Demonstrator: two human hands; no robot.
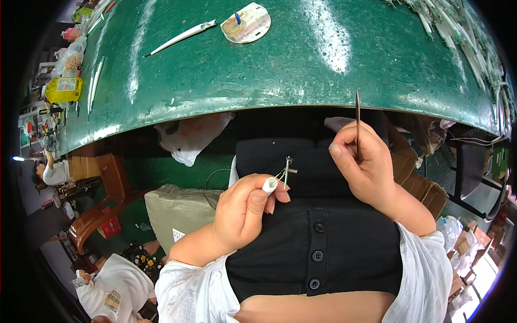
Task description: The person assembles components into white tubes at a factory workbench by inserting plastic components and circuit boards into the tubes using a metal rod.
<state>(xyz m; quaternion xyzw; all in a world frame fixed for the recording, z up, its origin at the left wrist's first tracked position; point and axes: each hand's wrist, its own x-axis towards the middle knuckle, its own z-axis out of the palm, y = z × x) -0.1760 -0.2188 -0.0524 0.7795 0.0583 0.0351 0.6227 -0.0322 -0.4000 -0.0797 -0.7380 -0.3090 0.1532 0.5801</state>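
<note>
My left hand [242, 210] is closed above my lap. Its thumb and fingers pinch a small metal clip-like piece [288, 171] with a spring or screw sticking out to the side and thin wires running to it. A white band or short sleeve [270, 185] sits at those fingertips; I cannot tell whether it covers a finger or belongs to the piece. My right hand [369, 164], also closed, holds a thin dark metal blade-like tool [357, 116] upright, its tip reaching over the table edge. The two hands are apart.
On the green table [280, 75] lie a white tapered tube [180, 39] and a white oval dish [253, 27] with a blue-topped item. Bundled clear tubes [458, 37] cover the far right. A yellow bottle [63, 90] stands left. Other people [116, 285] sit at the left.
</note>
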